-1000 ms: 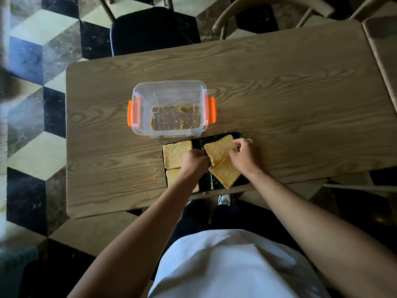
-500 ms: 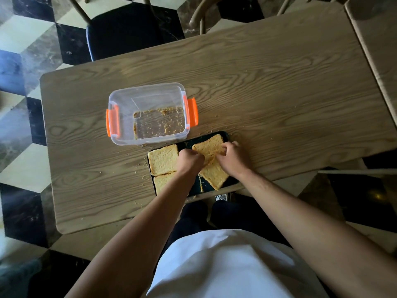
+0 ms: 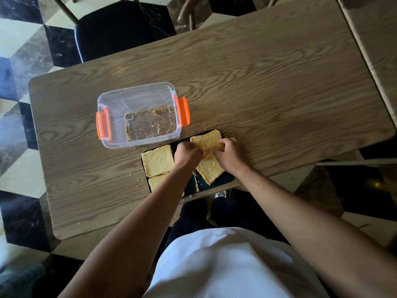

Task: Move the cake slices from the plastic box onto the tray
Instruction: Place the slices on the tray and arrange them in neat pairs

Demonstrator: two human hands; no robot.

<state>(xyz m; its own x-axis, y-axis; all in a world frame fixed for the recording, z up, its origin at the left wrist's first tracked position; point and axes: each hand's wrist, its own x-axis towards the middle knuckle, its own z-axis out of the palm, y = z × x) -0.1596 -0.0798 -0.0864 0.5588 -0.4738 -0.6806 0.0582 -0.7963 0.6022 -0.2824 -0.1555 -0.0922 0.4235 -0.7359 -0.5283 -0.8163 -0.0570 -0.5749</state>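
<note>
A dark tray point(image 3: 225, 179) lies at the table's near edge with several yellow cake slices on it. One slice point(image 3: 158, 160) lies flat at the tray's left, another point(image 3: 155, 181) below it is partly under my left forearm. A far-right slice point(image 3: 207, 139) is pinched at its near edge by my left hand point(image 3: 187, 154) and my right hand point(image 3: 228, 155). Under it lies a tilted slice point(image 3: 211, 169). The clear plastic box point(image 3: 137, 115) with orange clips holds only crumbs.
The wooden table point(image 3: 257, 93) carries scattered crumbs around the tray. A dark-seated chair point(image 3: 116, 26) stands behind the table and a second table point(image 3: 378, 39) sits at the right. The floor is checkered tile.
Both hands have stayed on the far-right slice, and my right hand has slid slightly toward its near edge. The camera has shifted, so the table appears lower and more tilted.
</note>
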